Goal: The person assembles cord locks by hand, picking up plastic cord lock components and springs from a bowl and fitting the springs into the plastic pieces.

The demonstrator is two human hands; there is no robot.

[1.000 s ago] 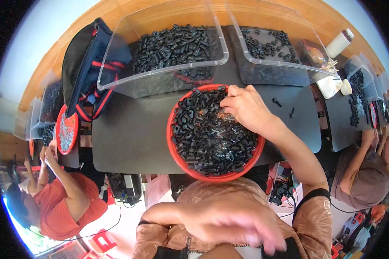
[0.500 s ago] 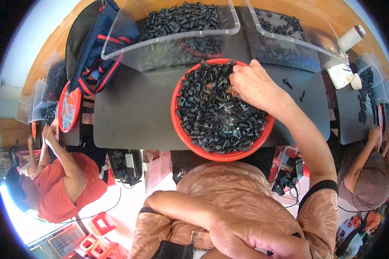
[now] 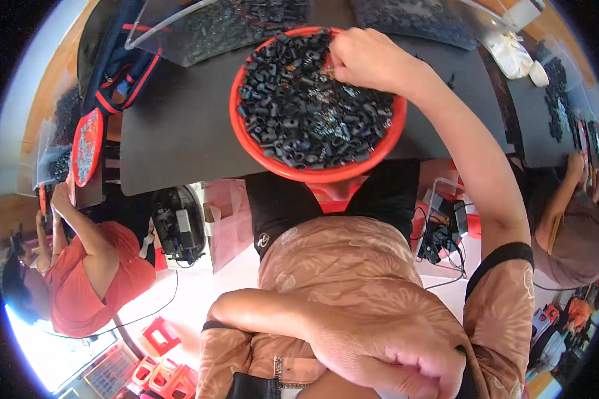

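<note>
A round red basin (image 3: 243, 136) full of small black tubular plastic parts (image 3: 293, 110) stands at the table's front edge. Small shiny metal springs (image 3: 329, 120) lie scattered among the black parts. Over the basin's far right side is my right hand (image 3: 369, 60), its fingers bent down at the parts; their tips and whatever they pinch are hidden. My left forearm is folded across my body. My left hand (image 3: 393, 356) rests before my chest, above the patterned brown shirt (image 3: 339, 259), with its fingers curled in; what lies inside them cannot be seen.
Clear plastic bins (image 3: 246, 26) with black parts stand behind the basin on the dark table (image 3: 173, 146). A dark blue bag with red trim (image 3: 123, 80) sits left. Co-workers in a red shirt (image 3: 106, 279) and a brown top (image 3: 572, 239) work at either side. Red stools (image 3: 160, 336) stand lower left.
The view has tilted, so the basin and bins sit higher in the picture. My right hand stays at the basin's far right. My left hand's fingers now show more curled.
</note>
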